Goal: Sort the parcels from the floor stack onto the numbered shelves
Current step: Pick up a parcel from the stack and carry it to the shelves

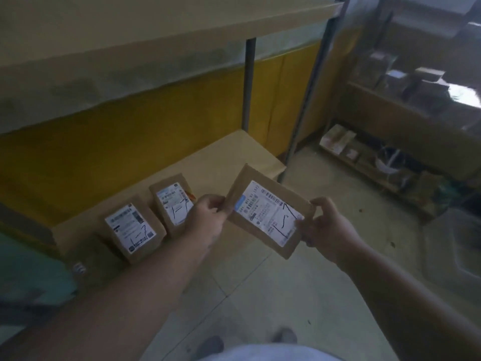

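Note:
I hold a flat brown cardboard parcel (268,211) between both hands, label side up; its white label carries a handwritten "1-7". My left hand (208,217) pinches its left edge and my right hand (328,227) grips its right edge. The parcel hangs in the air just off the front right end of the low shelf (221,157), which is lined with tan cardboard. Two more brown parcels stand on that shelf: one (131,229) at the left and one (173,201) beside it, partly behind my left hand. Both show white labels with "1-7" marks.
A higher shelf board (156,35) runs overhead, with grey metal posts (250,82) and a yellow back panel (130,131). To the right stands another rack (406,105) holding boxes, with clutter (385,162) underneath. The tiled floor (286,282) lies below; my shoes show at the bottom.

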### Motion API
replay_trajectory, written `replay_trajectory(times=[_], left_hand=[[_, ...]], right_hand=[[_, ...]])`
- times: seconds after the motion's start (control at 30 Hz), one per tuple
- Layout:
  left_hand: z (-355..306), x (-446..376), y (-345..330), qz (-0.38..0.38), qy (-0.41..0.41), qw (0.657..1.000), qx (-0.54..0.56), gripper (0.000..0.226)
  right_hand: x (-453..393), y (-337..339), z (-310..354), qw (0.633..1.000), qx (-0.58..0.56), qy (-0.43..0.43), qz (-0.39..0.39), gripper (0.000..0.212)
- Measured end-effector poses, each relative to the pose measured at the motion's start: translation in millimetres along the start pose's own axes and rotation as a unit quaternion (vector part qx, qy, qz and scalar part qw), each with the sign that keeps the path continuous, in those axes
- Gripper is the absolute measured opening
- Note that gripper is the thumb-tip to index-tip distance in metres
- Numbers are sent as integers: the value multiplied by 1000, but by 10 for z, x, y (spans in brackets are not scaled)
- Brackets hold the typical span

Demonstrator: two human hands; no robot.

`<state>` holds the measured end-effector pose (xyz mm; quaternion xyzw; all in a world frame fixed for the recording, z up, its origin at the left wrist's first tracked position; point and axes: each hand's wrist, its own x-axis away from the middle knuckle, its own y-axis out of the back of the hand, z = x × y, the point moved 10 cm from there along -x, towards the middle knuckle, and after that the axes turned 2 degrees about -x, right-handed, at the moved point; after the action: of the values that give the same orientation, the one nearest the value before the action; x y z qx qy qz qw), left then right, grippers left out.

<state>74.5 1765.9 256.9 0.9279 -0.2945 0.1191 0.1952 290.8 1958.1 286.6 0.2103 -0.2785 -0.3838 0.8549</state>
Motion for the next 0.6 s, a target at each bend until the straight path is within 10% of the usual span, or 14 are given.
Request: replay_trajectory(times=[0.3,0.6], left_hand=[[83,-824,191,-191,52,979,-54,23],[-247,-1790,444,-135,8,926,-352,53]], right_hand=[[-1474,-649,201,985,74,49,146,26],[-2243,-1473,332,989,16,4,149,24]])
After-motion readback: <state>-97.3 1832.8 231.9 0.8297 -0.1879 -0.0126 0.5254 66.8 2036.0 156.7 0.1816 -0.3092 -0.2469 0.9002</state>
